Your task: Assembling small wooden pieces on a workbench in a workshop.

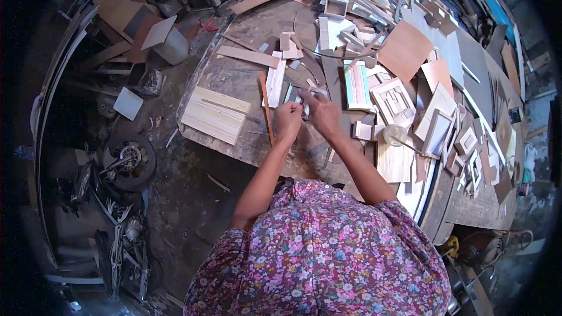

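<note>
Close together over the near part of the workbench are my left hand [288, 120] and my right hand [324, 116]. The left one is closed, its fingers curled; what they grip is too small to make out. My right hand has its fingers bent in toward the left one, and what is between them is hidden. Just beyond both hands lies a small wooden piece with pale green edges [289, 93], partly covered by the fingers. To the left, an orange-brown strip [266, 108] lies lengthwise, next to a pale wooden block [274, 80].
A pale slatted wood panel [215, 116] lies at the bench's left edge. On the right are a green-edged box [357, 85], a compartmented wooden frame [393, 100], a round container [395, 135] and brown sheets [406, 51]. A wheel [129, 162] lies on the floor at left.
</note>
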A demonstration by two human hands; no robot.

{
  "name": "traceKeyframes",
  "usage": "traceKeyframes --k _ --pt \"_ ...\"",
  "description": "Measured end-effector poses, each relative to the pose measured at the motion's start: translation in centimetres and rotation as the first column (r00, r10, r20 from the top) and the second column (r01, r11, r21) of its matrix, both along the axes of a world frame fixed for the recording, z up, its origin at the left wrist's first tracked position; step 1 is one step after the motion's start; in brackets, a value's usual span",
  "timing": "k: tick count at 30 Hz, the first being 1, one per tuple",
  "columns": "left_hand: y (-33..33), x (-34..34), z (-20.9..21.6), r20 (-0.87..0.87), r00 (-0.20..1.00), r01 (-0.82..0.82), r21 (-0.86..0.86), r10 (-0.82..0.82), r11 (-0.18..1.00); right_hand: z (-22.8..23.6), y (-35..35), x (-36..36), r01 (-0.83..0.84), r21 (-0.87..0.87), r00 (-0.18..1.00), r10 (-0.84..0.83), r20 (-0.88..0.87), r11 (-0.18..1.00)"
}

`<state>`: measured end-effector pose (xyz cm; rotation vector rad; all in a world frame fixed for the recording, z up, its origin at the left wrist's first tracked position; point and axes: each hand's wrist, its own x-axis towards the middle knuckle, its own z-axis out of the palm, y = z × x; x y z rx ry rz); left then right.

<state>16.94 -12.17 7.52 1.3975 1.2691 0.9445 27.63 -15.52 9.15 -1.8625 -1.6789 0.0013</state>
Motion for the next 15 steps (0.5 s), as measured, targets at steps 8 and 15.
traceKeyframes --k 8,15 --pt "0.0 0.5 1.5 -0.015 1.000 -0.016 0.029 0.016 0.999 0.5 2.1 0.9 0.001 -0.066 0.899 -0.030 -0.437 0.998" --pt "0.5 0.2 2.0 0.006 0.994 0.110 -0.028 -0.110 0.994 -0.1 2.8 1.6 -0.127 0.000 0.565 0.073 -0.822 0.992"
